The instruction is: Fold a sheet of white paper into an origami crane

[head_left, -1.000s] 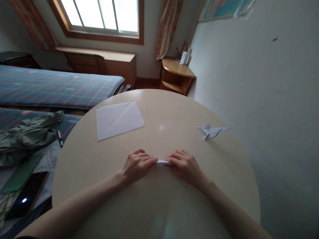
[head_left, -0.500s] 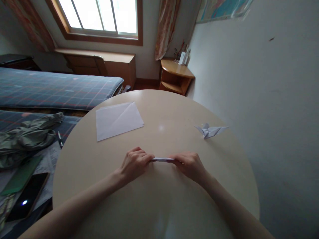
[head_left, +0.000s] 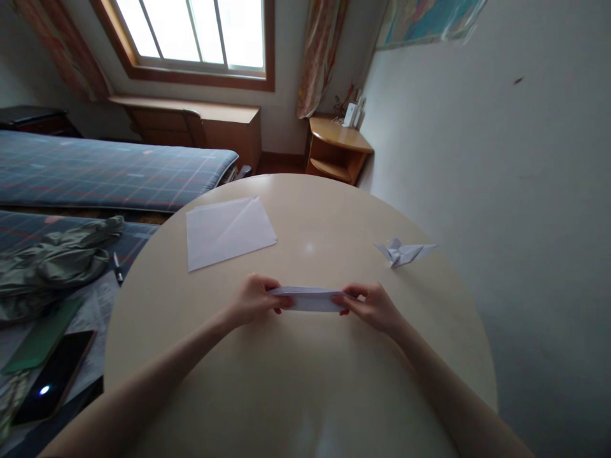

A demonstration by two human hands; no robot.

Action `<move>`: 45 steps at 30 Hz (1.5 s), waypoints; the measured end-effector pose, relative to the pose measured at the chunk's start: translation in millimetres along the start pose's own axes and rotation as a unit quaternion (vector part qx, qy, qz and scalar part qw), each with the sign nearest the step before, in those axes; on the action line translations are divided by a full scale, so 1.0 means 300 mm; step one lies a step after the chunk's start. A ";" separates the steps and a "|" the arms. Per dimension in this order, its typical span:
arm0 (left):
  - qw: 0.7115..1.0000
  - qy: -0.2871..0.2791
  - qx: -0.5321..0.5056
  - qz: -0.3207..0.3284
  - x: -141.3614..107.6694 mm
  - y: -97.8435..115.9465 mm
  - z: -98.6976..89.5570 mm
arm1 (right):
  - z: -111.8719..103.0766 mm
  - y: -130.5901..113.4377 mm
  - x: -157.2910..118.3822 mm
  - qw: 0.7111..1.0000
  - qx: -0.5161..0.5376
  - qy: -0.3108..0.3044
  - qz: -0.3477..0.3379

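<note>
— Both hands are lifting away from the pressed-flat position of a moment ago, and the long folded white paper strip (head_left: 308, 299) is now turning its broad face up instead of its thin edge. Where is it sitting?

— It's hovering just above the near middle of the round cream table (head_left: 324, 216), stretched between the hands.

— What are the fingers doing?

— The left hand (head_left: 252, 300) is pinching the strip's left end, its fingers curled close together. The right hand (head_left: 370, 306) is pinching the right end, with its fingers bent and slightly parted. I can't tell exactly where each thumb is sitting.

— What's lying nearby?

— A flat white paper sheet (head_left: 229, 232) with a diagonal crease is resting on the table, beyond the left hand. A small white origami crane (head_left: 400, 252) is sitting near the table's right edge.

— And beyond the table?

— Off its left edge, a black smartphone (head_left: 55, 378), a green folder (head_left: 42, 334), a dark pen (head_left: 117, 267) and a crumpled olive-green jacket (head_left: 52, 267) are lying beside a blue plaid mattress (head_left: 109, 175). Past the far edge, a curved wooden side table (head_left: 338, 149) is standing against the wall.
</note>
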State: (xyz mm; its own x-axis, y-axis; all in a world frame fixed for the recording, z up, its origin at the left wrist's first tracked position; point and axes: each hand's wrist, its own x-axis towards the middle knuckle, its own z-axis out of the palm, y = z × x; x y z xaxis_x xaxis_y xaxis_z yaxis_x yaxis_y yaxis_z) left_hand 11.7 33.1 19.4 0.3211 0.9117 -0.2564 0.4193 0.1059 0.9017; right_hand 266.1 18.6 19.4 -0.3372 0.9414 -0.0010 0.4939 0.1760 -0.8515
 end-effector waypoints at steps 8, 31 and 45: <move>0.975 0.035 -0.218 0.012 -0.020 0.042 -0.002 | -0.016 -0.065 -0.032 0.957 0.115 -0.257 0.071; 0.959 -0.066 -0.275 -0.028 -0.028 0.013 0.090 | 0.149 -0.048 -0.031 0.975 0.193 -0.088 0.060; 0.945 0.006 -0.327 0.007 -0.009 0.006 0.114 | 0.155 -0.038 0.001 0.962 0.244 -0.086 0.083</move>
State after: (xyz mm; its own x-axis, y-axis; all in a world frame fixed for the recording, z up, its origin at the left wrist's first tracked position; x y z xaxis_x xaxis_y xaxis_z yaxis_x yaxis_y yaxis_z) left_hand 40.6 17.1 9.7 0.3120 0.9184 -0.2433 -0.2012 0.3141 0.9278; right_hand 223.0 3.5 4.6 -0.4341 0.8762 -0.2092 0.1320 -0.1679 -0.9769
